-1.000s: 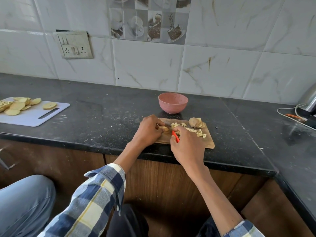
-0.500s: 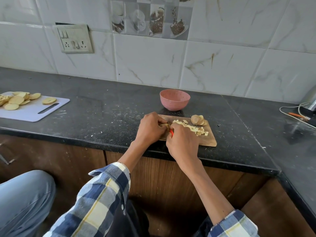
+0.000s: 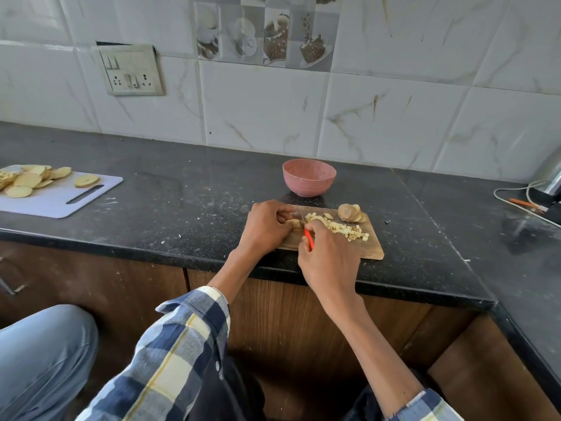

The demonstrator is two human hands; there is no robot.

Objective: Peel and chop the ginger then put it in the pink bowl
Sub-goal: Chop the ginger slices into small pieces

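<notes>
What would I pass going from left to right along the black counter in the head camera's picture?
White cutting board with pale slices → left hand → knife's red handle in the right hand → chopped ginger pile → unchopped ginger piece → kettle with its cable at the far right.

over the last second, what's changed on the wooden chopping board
The right hand, gripping the red-handled knife, shifted slightly left toward the ginger piece that the left hand pinches. The diced ginger pile, unpeeled ginger chunk and pink bowl stayed put.
</notes>
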